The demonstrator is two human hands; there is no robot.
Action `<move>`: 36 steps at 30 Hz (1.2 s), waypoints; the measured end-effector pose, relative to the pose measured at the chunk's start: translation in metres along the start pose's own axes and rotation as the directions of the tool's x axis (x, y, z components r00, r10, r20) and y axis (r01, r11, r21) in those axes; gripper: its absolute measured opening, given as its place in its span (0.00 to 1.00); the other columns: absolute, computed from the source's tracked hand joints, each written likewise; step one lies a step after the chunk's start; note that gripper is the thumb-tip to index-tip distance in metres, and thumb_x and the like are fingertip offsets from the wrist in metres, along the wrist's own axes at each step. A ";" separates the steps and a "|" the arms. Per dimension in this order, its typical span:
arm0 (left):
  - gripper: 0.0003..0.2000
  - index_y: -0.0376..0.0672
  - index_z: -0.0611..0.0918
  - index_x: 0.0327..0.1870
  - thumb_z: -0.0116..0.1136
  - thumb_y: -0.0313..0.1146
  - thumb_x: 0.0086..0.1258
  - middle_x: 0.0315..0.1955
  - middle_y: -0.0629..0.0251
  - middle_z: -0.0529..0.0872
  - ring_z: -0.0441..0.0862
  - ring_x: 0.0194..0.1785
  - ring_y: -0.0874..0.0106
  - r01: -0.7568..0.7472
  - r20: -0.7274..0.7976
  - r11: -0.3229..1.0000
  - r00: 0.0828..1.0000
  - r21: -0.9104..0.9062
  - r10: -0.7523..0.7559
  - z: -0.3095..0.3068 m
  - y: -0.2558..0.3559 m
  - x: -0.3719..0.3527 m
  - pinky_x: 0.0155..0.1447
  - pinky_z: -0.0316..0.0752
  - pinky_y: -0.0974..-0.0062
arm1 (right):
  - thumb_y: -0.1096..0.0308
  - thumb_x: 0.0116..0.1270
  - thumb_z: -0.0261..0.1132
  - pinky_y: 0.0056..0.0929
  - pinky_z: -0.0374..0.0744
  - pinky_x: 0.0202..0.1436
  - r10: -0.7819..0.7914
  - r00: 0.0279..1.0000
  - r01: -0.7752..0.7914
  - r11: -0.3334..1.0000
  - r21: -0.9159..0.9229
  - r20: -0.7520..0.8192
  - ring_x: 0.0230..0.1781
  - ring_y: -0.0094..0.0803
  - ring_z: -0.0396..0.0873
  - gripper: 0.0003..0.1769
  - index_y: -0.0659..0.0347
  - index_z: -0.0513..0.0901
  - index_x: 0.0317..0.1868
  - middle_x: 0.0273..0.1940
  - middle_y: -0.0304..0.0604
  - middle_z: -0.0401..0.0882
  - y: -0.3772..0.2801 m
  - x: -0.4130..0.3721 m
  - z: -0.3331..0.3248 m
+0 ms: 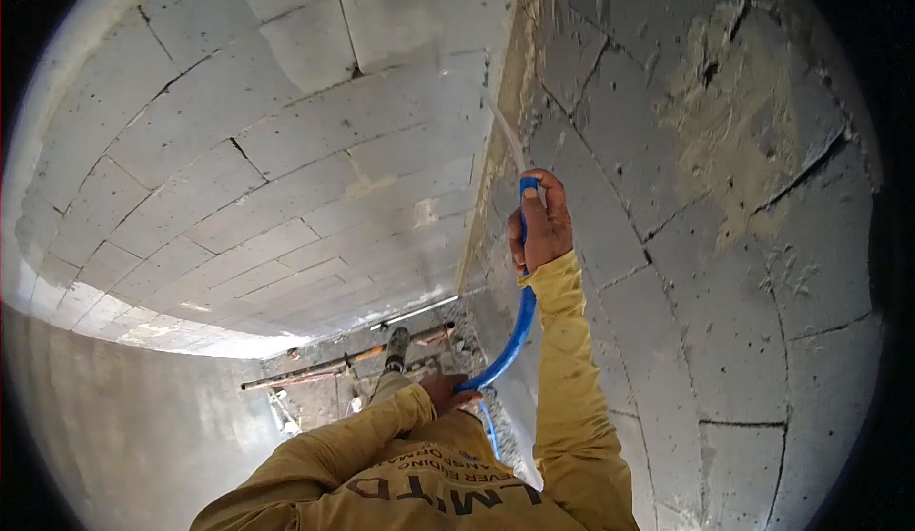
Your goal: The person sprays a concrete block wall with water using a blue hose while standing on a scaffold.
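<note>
The blue hose [523,326] curves up beside the grey block wall [686,312], its upper end gripped in the right hand [545,231], a thin jet of water [511,138] leaving the tip. The left hand [444,394] is closed around it lower down, fingers partly hidden. Across the yellow shirt [315,464] I can read "EVER ENDING" and "ANSFORMA"; the neighbouring letters are hard to make out.

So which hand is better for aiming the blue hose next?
Probably the right hand: it grips the blue hose near its end, where a stream shoots toward the wall corner. The left hand holds it lower down.
</note>
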State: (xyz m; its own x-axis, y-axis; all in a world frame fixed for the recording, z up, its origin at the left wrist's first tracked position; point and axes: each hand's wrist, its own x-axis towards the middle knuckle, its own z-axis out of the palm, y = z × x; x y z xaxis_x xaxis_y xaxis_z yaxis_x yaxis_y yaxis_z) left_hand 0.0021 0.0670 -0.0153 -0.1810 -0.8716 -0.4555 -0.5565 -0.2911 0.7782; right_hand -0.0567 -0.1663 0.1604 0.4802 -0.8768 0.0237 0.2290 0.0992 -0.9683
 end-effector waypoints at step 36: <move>0.29 0.40 0.82 0.35 0.56 0.63 0.58 0.27 0.54 0.83 0.82 0.34 0.61 0.024 -0.265 0.969 0.960 -0.244 -0.090 -0.021 0.081 0.012 0.43 0.74 0.63 | 0.56 0.71 0.52 0.20 0.64 0.21 -0.370 0.889 0.419 0.896 -0.150 0.270 0.18 0.17 0.62 0.17 0.55 0.67 0.54 0.18 0.30 0.63 -0.077 0.006 0.067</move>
State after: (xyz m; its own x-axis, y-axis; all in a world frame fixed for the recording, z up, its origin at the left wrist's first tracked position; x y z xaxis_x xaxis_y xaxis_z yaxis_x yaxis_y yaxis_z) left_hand -0.0278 0.0248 0.0519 0.0911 -0.9149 -0.3933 -0.3458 -0.3994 0.8490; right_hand -0.0151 -0.1473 0.2522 0.5706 -0.6891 0.4467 0.2791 -0.3488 -0.8947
